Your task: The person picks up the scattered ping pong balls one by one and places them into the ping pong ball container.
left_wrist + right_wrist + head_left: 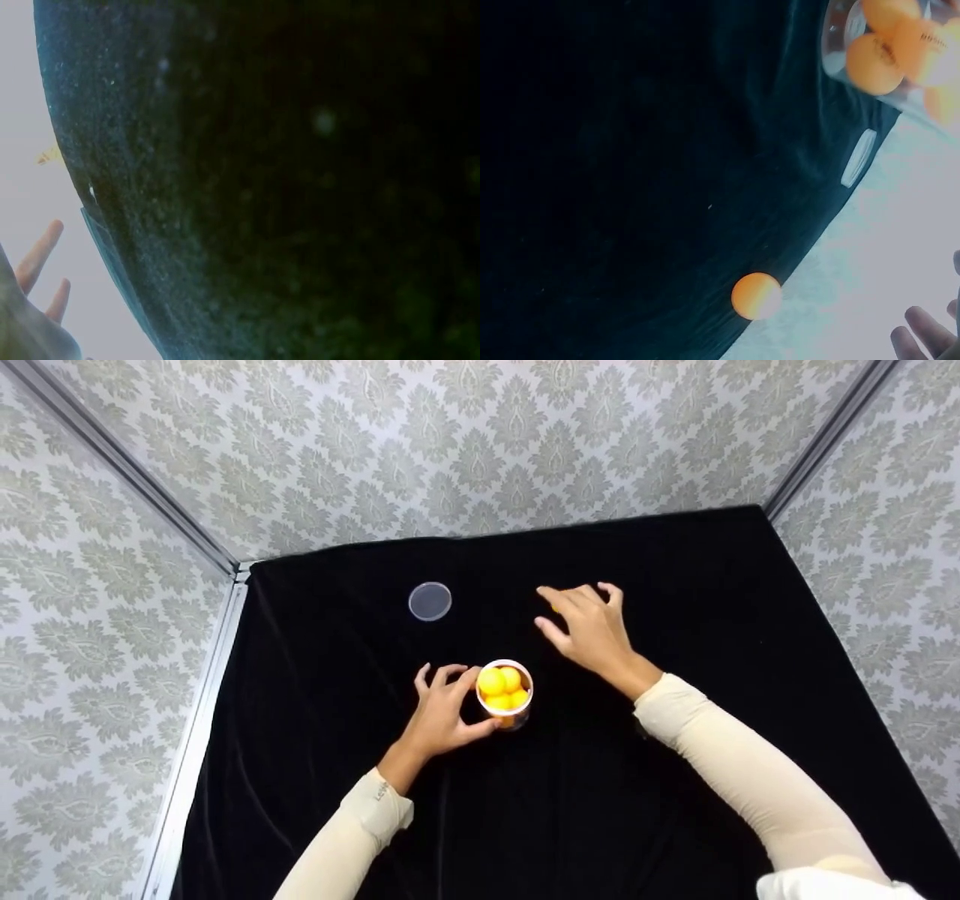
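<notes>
A clear plastic jar (pixel 517 720) with a white rim stands on the black cloth, filled with several orange ping-pong balls (pixel 504 688). My left hand (pixel 439 716) holds it from the left, thumb at the near side and index finger by the rim. Beyond the jar to the right, my right hand (pixel 592 630) reaches over a single ping-pong ball (pixel 756 296), mostly hidden under its fingers in the head view. The right wrist view shows that ball on the cloth, apart from the fingers (pixel 922 334). In the left wrist view only a few fingers (pixel 41 255) show.
A round translucent lid (pixel 430 601) lies flat on the black cloth (pixel 337 660), beyond the jar and to its left. Patterned wall panels (pixel 480 450) with metal frame strips enclose the back and sides.
</notes>
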Available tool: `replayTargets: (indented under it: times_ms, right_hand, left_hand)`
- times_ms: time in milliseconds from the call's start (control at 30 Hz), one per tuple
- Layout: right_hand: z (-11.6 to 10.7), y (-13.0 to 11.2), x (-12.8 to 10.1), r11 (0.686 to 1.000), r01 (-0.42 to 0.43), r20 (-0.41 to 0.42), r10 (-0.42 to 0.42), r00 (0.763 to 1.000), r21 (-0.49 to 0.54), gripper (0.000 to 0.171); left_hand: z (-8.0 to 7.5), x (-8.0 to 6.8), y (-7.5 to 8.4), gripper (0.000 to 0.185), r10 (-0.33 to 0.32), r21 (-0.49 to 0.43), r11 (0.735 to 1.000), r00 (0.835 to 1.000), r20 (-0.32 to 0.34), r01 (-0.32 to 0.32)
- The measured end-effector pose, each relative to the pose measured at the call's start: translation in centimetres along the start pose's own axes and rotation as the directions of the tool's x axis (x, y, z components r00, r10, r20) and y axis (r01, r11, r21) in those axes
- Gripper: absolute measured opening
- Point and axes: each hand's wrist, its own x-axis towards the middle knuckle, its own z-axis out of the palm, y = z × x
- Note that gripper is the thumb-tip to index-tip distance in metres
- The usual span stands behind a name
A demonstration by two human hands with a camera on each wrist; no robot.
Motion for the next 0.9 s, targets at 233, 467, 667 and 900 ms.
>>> replayTargets:
  times_ms: [233, 467, 667, 900]
  right_hand:
    - [0.8, 1.8, 0.8, 0.996, -0.086, -0.011, 0.086, 0.996, -0.022, 0.046]
    - [1.9, 3.5, 1.0, 0.984, -0.169, 0.049, 0.171, 0.984, -0.052, 0.047]
    - [3.2, 4.6, 0.7, 0.970, -0.233, 0.106, 0.240, 0.965, -0.075, 0.048]
    - [4.4, 5.6, 0.5, 0.956, -0.279, 0.166, 0.291, 0.942, -0.089, 0.049]
  left_hand:
    - [0.0, 0.0, 0.0, 0.085, -0.003, 0.008, 1.000, 1.000, 0.007, 0.003]
    - [-0.1, -0.1, -0.1, 0.085, 0.007, 0.013, 1.000, 1.000, -0.010, -0.007]
    - [-0.1, -0.1, 0.0, 0.084, 0.007, 0.008, 1.000, 1.000, -0.011, -0.007]
    - [0.0, -0.1, 0.0, 0.083, 0.015, 0.013, 1.000, 1.000, -0.020, -0.015]
